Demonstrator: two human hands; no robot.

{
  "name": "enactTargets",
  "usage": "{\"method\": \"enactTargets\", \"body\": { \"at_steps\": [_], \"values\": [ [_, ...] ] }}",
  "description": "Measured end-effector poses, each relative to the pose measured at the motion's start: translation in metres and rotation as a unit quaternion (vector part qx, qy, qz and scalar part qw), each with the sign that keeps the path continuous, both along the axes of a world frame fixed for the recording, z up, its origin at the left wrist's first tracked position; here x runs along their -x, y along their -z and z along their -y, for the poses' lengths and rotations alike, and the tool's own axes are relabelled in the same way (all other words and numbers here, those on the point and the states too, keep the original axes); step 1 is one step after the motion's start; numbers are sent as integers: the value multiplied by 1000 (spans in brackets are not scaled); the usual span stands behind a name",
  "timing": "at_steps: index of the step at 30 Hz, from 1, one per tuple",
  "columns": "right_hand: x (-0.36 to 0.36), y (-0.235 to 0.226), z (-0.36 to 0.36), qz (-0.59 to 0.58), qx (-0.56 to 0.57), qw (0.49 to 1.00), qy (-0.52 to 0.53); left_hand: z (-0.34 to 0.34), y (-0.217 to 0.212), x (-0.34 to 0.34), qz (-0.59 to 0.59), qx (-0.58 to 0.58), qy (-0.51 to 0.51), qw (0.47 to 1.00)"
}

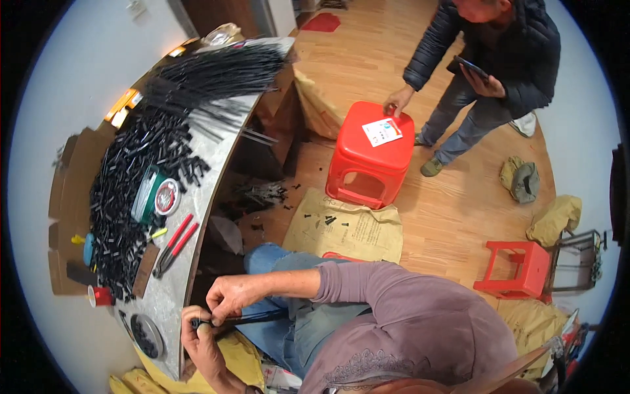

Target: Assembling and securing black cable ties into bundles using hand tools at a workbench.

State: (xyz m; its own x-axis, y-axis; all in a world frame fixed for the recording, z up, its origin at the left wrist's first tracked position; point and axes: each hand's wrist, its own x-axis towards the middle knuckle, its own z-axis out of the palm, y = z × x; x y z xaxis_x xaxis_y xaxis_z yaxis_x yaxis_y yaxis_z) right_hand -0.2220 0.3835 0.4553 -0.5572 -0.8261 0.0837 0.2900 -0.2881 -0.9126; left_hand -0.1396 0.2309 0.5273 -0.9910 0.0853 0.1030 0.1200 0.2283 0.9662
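My left hand is closed at the table's near edge, its thumb pressed against a small black piece. Close against it, my right hand pinches with its fingertips at the end of some thin black rods, which stretch across my lap. My fingers partly cover where rods and piece meet, so I cannot tell whether they are joined. Beside my left hand, a round metal dish with dark contents stands on the grey table.
Small black tubular parts are heaped on the table, with long black rods behind. Red-handled pliers and a round tub lie nearer. Another person touches a red stool and holds a dark tablet-like device.
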Motion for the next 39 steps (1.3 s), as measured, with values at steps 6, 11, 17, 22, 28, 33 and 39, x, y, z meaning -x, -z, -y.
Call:
{"method": "enactTargets", "body": {
  "at_steps": [6,11,17,22,28,33,39],
  "values": [
    [4,5,-11,-25,-61,997,34,-19,15,9,-68,-1,-53,996],
    [-2,-18,-17,-69,-118,977,161,-11,34,9,-85,-282,-64,954],
    [-16,-52,21,-301,-48,923,235,-5,43,-4,-93,-291,-160,939],
    [-16,-53,33,-364,-85,903,211,-3,45,-6,-80,-262,-247,930],
    [-20,-49,42,-359,-84,899,238,-2,48,-8,-89,-263,-244,929],
    [-15,-45,44,-254,-103,931,240,-6,47,-9,-92,-267,-229,932],
    [-10,-48,30,9,-73,996,59,-10,53,-2,-90,-294,-209,928]
  ]
}}
